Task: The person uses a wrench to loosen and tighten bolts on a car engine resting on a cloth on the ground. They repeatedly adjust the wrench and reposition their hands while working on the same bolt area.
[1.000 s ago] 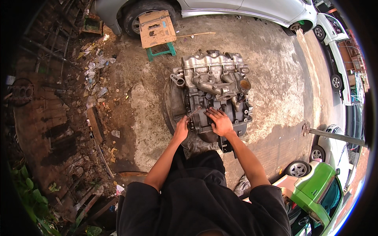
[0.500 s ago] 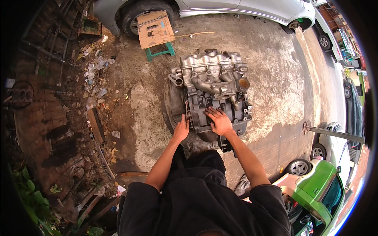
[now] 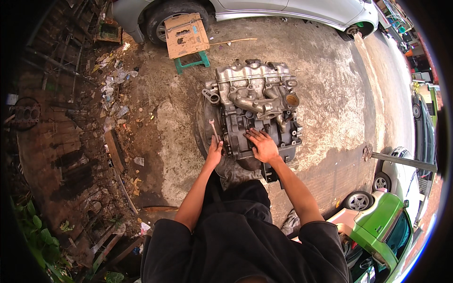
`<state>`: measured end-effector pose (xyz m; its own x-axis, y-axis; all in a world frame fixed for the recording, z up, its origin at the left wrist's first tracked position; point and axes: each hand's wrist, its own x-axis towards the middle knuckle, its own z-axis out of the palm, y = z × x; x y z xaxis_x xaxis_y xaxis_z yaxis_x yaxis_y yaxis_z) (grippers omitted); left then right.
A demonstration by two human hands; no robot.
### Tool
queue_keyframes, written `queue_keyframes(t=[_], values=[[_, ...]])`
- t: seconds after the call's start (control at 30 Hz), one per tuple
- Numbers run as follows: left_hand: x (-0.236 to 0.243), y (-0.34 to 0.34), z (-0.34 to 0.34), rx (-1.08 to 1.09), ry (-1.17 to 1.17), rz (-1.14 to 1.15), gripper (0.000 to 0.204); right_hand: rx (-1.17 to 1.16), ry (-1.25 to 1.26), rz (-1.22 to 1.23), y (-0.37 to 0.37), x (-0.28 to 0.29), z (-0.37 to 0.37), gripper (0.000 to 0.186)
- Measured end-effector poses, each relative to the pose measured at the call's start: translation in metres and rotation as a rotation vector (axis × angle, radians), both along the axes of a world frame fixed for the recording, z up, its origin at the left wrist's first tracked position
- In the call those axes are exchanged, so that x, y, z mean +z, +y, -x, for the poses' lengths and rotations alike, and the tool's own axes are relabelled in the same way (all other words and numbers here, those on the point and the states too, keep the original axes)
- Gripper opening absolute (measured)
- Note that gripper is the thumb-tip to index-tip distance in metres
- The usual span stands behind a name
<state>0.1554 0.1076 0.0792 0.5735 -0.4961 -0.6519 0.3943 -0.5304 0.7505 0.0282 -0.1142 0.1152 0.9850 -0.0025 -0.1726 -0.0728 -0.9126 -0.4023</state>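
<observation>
My left hand (image 3: 215, 150) is closed round the lower end of a combination wrench (image 3: 213, 128), whose open jaw points away from me. The wrench stands just left of the engine's side, over a tyre (image 3: 203, 134) partly hidden beneath the engine. On the dark engine block (image 3: 240, 146) my right hand (image 3: 262, 145) rests with fingers stretched out flat, holding nothing. Beyond it, a silver intake manifold (image 3: 252, 101) and a ribbed metal cover (image 3: 252, 71) top the engine's far side.
A green stool (image 3: 204, 58) bearing a cardboard sheet (image 3: 186, 40) stands far left, by a silver car (image 3: 264, 9). A thin stick (image 3: 236, 41) lies beside it. Litter (image 3: 111, 85) and a wood plank (image 3: 114, 150) line the left side. At right is a green vehicle (image 3: 377, 221).
The wrench has swung left, away from the engine's side, and its jaw now shows. My left hand has shifted slightly left with it; my right hand stays put.
</observation>
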Motion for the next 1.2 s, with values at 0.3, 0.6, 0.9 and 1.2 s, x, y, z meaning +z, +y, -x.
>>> queue_keyframes(t=[0.3, 0.6, 0.9, 1.2], values=[[0.009, 0.002, 0.001, -0.254, -0.193, -0.185, 0.088, -0.374, -0.041, -0.252, 0.018, 0.016, -0.022, 0.043], [0.006, 0.014, -0.002, -0.540, -0.562, -0.295, 0.053, -0.542, -0.035, -1.072, 0.047, 0.000, -0.075, 0.031], [0.010, 0.025, -0.007, -0.641, -0.811, -0.352, 0.054, -0.619, 0.143, -1.532, 0.040, -0.016, -0.048, 0.031], [0.043, 0.000, -0.007, -0.616, -0.589, -0.405, 0.049, -0.569, -0.108, -1.270, 0.058, -0.010, -0.032, 0.015]])
